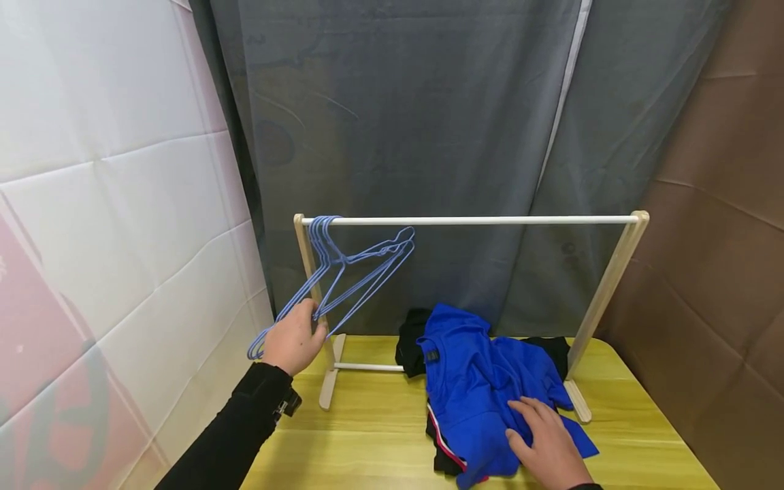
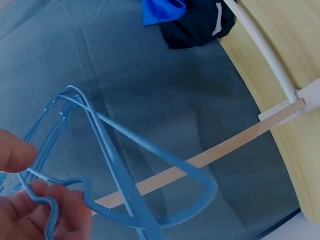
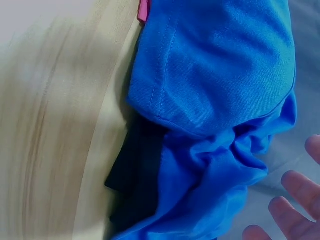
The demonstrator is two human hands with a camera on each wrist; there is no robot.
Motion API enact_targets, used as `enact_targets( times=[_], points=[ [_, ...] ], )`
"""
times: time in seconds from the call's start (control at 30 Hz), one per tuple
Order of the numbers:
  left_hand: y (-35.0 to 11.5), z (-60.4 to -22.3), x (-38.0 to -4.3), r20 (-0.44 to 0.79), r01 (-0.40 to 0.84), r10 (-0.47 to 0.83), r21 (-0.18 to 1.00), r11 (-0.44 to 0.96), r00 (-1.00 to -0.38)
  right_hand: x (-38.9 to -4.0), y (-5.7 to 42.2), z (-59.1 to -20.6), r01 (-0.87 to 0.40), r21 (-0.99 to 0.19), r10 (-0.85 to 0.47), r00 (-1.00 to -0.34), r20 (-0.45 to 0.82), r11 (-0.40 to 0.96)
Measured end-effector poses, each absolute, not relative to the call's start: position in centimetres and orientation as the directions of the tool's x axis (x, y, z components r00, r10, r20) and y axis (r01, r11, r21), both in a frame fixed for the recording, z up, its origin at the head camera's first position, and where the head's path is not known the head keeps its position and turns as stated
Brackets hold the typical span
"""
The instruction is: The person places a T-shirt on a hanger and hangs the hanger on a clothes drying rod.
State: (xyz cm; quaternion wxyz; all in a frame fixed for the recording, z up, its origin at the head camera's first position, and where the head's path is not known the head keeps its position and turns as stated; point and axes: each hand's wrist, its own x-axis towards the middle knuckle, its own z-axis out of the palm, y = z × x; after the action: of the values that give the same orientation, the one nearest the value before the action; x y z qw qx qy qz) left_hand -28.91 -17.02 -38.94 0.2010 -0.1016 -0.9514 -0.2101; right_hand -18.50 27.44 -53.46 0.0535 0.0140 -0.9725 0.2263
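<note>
Several blue wire hangers (image 1: 361,265) hang bunched at the left end of the rack's white rail. My left hand (image 1: 292,338) is at their near side, and in the left wrist view its thumb and curled fingers (image 2: 42,210) pinch the wire of one hanger (image 2: 150,220). Over a pile of clothes lies a crumpled blue T-shirt (image 1: 484,388), its dark neck label showing. Fingers spread, my right hand (image 1: 547,442) hovers at the shirt's near right part and holds nothing. In the right wrist view its fingertips appear beside the blue cloth (image 3: 215,70).
A clothes rack with a white top rail (image 1: 478,220) and wooden side posts (image 1: 606,292) stands on the wooden table (image 1: 361,442). Black garments (image 1: 412,340) lie under the T-shirt, between the posts. A grey curtain (image 1: 398,122) hangs behind; fabric walls flank both sides.
</note>
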Motion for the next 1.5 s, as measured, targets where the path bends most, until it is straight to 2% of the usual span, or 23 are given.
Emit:
enact_targets(
  times=[0.43, 0.53, 0.7, 0.87, 1.0, 1.27, 1.5],
  points=[
    [-16.6, -38.8, -28.5, 0.435, 0.273, 0.111, 0.330, 0.904, -0.894, -18.3, 27.4, -53.5, 0.003, -0.493, 0.019, -0.999, 0.028, 0.870],
    [-16.7, -38.7, -28.4, 0.398, 0.288, 0.117, 0.402, 0.869, -0.910, -18.4, 27.4, -53.5, 0.012, -0.500, 0.023, -1.000, 0.017, 0.866],
    [-17.0, -38.3, -28.6, 0.243, 0.278, 0.159, 0.604, 0.747, -0.957, -18.4, 27.4, -53.5, 0.028, -0.501, 0.032, -0.999, -0.001, 0.865],
    [-17.2, -38.7, -29.4, 0.048, 0.182, 0.247, 0.811, 0.555, -0.968, -18.6, 27.4, -53.6, 0.047, -0.509, 0.043, -0.999, -0.020, 0.859],
    [-16.9, -39.4, -29.8, -0.039, 0.096, 0.261, 0.870, 0.484, -0.965, -18.7, 27.3, -53.9, 0.037, -0.519, 0.036, -0.999, -0.011, 0.854],
    [-16.2, -40.1, -29.6, 0.047, 0.146, 0.190, 0.824, 0.548, -0.981, -18.9, 26.8, -54.0, 0.020, -0.542, 0.039, -0.999, 0.023, 0.840],
    [-15.8, -41.0, -29.2, 0.089, 0.141, 0.142, 0.898, 0.416, -0.986, -19.0, 26.7, -54.1, 0.017, -0.542, 0.038, -0.999, 0.027, 0.840]
  ],
)
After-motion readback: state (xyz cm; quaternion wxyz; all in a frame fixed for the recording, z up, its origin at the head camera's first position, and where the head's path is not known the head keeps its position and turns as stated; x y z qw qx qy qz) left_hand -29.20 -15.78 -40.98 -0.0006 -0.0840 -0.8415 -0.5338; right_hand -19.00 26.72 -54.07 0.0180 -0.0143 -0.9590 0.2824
